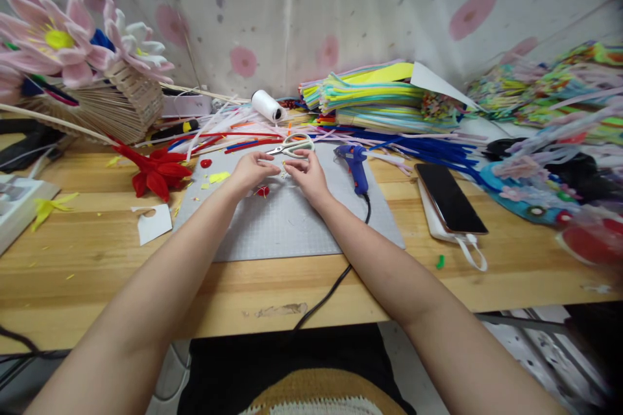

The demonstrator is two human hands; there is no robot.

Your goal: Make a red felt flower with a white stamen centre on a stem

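Both hands are over the upper part of a grey cutting mat [282,233], close together but apart. My left hand [254,172] has its fingers bent towards the right; what they hold, if anything, is too small to tell. Fingers of my right hand [309,176] are pinched by a tiny pale yellowish piece [283,172] between the hands. Just beyond the fingertips lie scissors [298,142] with pale handles. A small red piece [263,191] is beside my left hand. The blue glue gun [357,172] rests on the mat's right side.
A red fuzzy flower [160,172] and cut white paper [153,224] lie left of the mat. Pipe cleaners [379,97] and a white thread spool [267,106] are behind. A phone [450,198] lies right. The black cord [335,285] crosses the table's front edge.
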